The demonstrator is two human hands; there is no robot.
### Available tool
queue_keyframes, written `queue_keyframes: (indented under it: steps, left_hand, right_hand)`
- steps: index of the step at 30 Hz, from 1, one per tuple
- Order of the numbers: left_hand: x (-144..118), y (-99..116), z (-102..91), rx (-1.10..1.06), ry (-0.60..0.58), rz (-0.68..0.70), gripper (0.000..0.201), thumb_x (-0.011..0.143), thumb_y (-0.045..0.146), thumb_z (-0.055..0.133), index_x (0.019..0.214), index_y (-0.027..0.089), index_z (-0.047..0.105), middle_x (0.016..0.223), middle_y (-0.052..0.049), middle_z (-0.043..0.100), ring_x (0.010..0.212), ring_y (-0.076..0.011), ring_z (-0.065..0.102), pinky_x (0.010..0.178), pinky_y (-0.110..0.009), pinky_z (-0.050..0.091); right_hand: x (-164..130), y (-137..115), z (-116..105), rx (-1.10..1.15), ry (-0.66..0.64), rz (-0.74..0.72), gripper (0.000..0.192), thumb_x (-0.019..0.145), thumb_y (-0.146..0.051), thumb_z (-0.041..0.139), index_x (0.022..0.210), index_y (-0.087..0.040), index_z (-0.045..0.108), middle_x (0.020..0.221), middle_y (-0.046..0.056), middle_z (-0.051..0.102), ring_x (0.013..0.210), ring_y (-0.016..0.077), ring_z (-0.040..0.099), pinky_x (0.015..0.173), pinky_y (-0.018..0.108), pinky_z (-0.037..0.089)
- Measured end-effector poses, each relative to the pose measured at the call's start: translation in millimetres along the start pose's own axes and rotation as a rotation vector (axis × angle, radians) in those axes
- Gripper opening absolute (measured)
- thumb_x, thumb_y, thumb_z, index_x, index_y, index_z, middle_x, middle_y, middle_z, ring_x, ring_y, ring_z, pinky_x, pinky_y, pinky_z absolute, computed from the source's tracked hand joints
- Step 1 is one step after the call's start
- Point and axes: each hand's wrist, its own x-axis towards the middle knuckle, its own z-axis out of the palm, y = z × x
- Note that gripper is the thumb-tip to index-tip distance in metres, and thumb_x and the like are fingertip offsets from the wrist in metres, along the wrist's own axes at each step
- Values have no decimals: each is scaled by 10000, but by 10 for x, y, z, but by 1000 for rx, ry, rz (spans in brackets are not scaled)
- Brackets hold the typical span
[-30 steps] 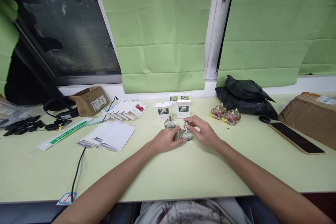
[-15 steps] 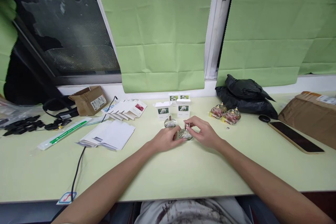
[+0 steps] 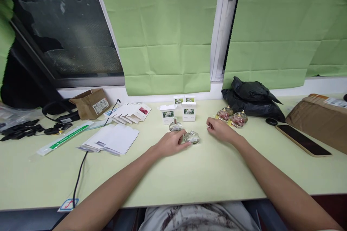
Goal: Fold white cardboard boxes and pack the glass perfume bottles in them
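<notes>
My left hand (image 3: 171, 143) is closed around the left side of a small, squat clear glass perfume bottle (image 3: 192, 138) on the table. Its neck now shows a short top with no tall cap on it. To the right, my right hand (image 3: 221, 129) is held in a pinch above the tabletop, around a small bottle cap (image 3: 210, 125) mostly covered by the fingers. A second glass perfume bottle (image 3: 175, 126), with its silver cap on, stands just behind my left hand. Beyond my right hand lie round bottles with pink contents (image 3: 238, 119).
White boxes with flower pictures (image 3: 189, 112) stand behind the bottles. Flattened white cartons (image 3: 119, 139) and a brown box (image 3: 90, 104) lie left. On the right are black plastic bags (image 3: 252, 101), a phone (image 3: 302, 140) and a large brown package (image 3: 317, 121). A black cable (image 3: 80, 177) crosses the left side.
My right hand has lifted the cap off the bottle and moved right with it, now covering the small piece that lay there. My left hand has stayed at the bottle.
</notes>
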Motion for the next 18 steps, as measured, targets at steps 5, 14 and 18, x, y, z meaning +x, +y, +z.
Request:
queue_keyframes:
  steps: [5,14,18]
  left_hand:
    - [1,-14,10,0,-3,3,332,967,576,583,938,255,500,746,29,633,637,-181,574,584,-297,350]
    - [0,-11,10,5,-12,-8,319,969,569,574,982,255,522,749,26,636,655,-184,586,589,-296,358]
    - [0,-14,12,8,-13,-13,322,972,571,569,975,254,513,758,25,639,655,-185,585,590,-293,353]
  right_hand:
    - [-9,25,-58,0,-36,30,212,921,-231,589,1131,-200,592,1003,85,727,849,224,644,725,296,403]
    - [-138,331,-572,-361,-243,597,360,996,-330,470,1254,-128,619,1270,254,688,1155,398,677,860,439,490]
    - [-192,401,-545,-311,-399,642,322,919,-248,547,1167,-98,686,1079,234,755,946,354,746,784,411,509]
